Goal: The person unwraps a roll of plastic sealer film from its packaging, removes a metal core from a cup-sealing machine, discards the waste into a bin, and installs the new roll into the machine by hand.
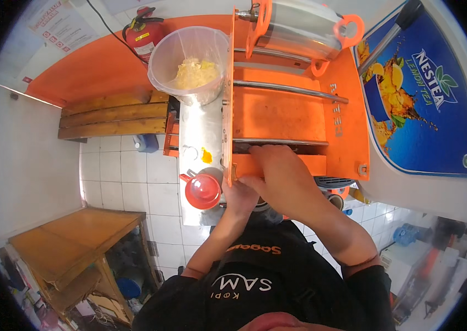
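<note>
An orange metal cup-sealing machine (279, 107) stands directly before me, with a roll of clear film (299, 31) at its top and steel rods across its frame. My right hand (281, 176) lies over the front panel (314, 164). Its fingers reach into the slot behind that panel, where the fingertips are hidden, and its thumb rests lower, near the left side plate. Beneath it, my left hand (239, 200) is at the lower corner of that plate, its fingers mostly hidden by the machine and the other hand. What either hand holds does not show.
A red plastic cup (203, 191) and an orange-yellow spill (206, 155) are on the steel counter (200, 124). Behind them stands a clear bucket (163, 62) of pale, yellowish contents. A Nestea drink dispenser (428, 91) is close on the right. Leftward are a wooden bench (113, 120) and cabinet (78, 231).
</note>
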A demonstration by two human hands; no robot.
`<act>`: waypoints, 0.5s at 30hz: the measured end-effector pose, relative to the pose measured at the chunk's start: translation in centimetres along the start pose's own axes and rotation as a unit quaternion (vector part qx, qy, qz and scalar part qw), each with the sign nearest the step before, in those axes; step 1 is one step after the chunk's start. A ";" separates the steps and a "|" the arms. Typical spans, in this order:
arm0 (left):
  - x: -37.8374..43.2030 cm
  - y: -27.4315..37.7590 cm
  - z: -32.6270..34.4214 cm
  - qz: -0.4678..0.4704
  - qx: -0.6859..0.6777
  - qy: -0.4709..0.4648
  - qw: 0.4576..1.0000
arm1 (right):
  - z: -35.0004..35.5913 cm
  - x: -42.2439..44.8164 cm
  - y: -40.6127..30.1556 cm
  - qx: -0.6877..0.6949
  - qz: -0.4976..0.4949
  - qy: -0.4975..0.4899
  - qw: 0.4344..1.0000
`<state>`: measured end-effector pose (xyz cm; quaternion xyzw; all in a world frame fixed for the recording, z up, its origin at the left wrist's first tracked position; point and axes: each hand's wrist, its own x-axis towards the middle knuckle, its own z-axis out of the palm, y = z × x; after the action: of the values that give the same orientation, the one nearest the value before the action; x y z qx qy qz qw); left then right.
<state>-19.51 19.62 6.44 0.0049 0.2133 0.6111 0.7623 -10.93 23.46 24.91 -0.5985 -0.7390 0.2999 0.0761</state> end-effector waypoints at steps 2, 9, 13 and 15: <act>-0.1 0.1 -0.3 0.001 -0.008 -0.043 0.999 | 0.4 -0.3 0.5 -0.001 -0.018 0.029 0.999; -0.3 0.2 0.3 0.000 0.023 -0.026 0.999 | 0.9 -0.7 0.6 -0.043 -0.073 0.070 0.994; -0.3 0.3 -0.6 0.018 0.022 -0.090 0.996 | 0.8 -0.5 0.6 -0.041 -0.038 0.047 0.997; -1.1 0.6 -0.6 -0.065 -0.075 -0.012 0.995 | 1.1 -0.6 0.9 -0.018 -0.027 0.078 0.996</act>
<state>-20.47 18.57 6.41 -0.0587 0.1571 0.5745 0.8011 -10.55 22.65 23.73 -0.6008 -0.7521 0.2370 0.1308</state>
